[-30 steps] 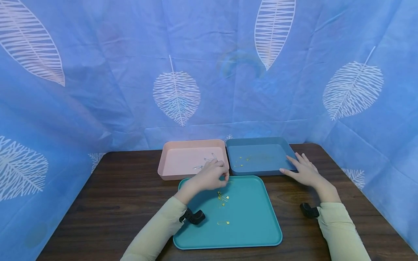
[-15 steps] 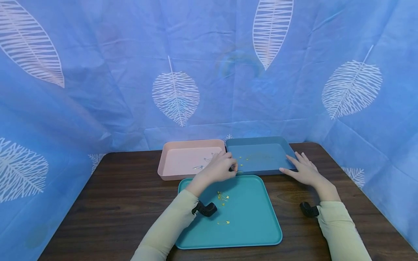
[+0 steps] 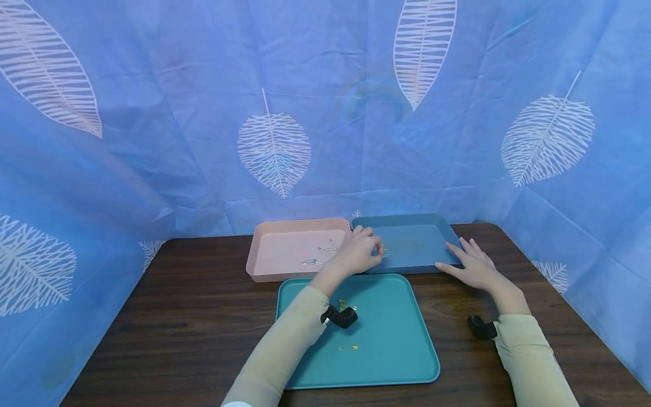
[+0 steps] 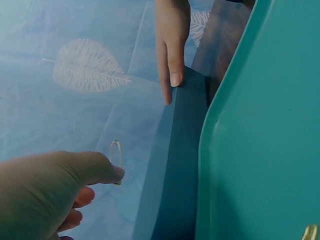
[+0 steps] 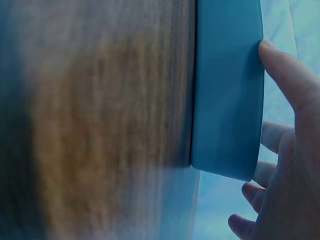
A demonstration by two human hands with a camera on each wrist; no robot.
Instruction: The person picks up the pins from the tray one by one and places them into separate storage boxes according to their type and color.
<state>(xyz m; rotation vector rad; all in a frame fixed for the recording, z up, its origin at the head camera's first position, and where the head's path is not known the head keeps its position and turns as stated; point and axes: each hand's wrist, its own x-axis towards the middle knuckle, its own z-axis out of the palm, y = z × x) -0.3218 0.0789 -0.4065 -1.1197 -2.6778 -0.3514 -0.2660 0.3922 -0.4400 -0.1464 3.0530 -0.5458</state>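
Left hand point(image 3: 358, 251) held over the near-left corner of the blue tray point(image 3: 407, 226), thumb and fingertips pinching a pin point(image 4: 115, 160); in the left wrist view the pin stands upright beyond the thumb tip, above the tray floor. Right hand point(image 3: 470, 265) with fingers straight, resting against the right wall of the blue tray near its front corner; the right wrist view shows the thumb on the near wall and the other fingers past the rim. Gold pins point(image 3: 386, 249) lie inside the blue tray. Pink tray point(image 3: 264, 249) just left of it, walls touching, with silver pins point(image 3: 320, 251) inside. Teal tray point(image 3: 396, 339) nearest the person, bearing more gold pins point(image 3: 348, 347). All three trays rest on the counter point(image 3: 193, 316).
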